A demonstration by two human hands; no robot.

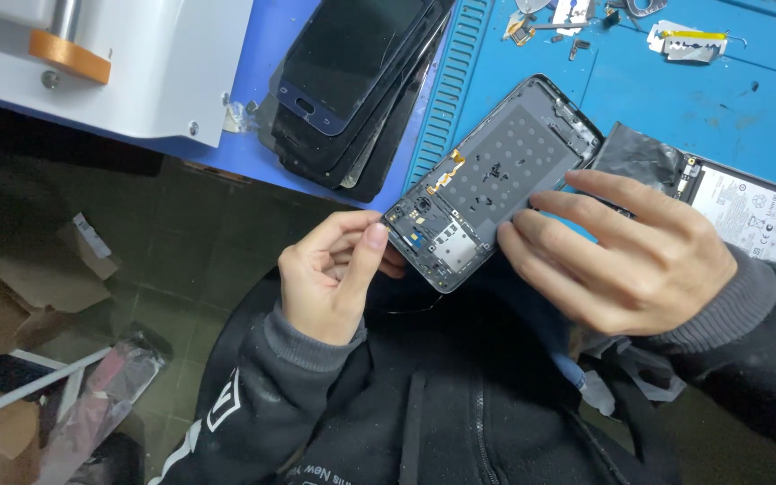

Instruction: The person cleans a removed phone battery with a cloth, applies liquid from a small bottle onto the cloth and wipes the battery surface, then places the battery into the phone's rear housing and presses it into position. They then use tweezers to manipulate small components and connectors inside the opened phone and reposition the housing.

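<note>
In the middle of the frame an opened phone frame (491,184), grey with its back cover off and small parts showing inside, is held tilted over the near edge of the blue bench (675,90). The left hand (330,278) holds its lower corner, the thumb pressed at the edge and the fingers curled beneath, so its grip is narrow and closed on the frame. The right hand (626,251) lies along the frame's right side with fingers stretched flat across it, a loose grip steadying the same piece. To the upper left of the frame lies a stack of dark phone screens (352,81), beside a white machine (127,63). At the right edge, behind the right hand, rests a flat battery (752,211) with a white label. Small metal parts (689,40) lie scattered along the top.
</note>
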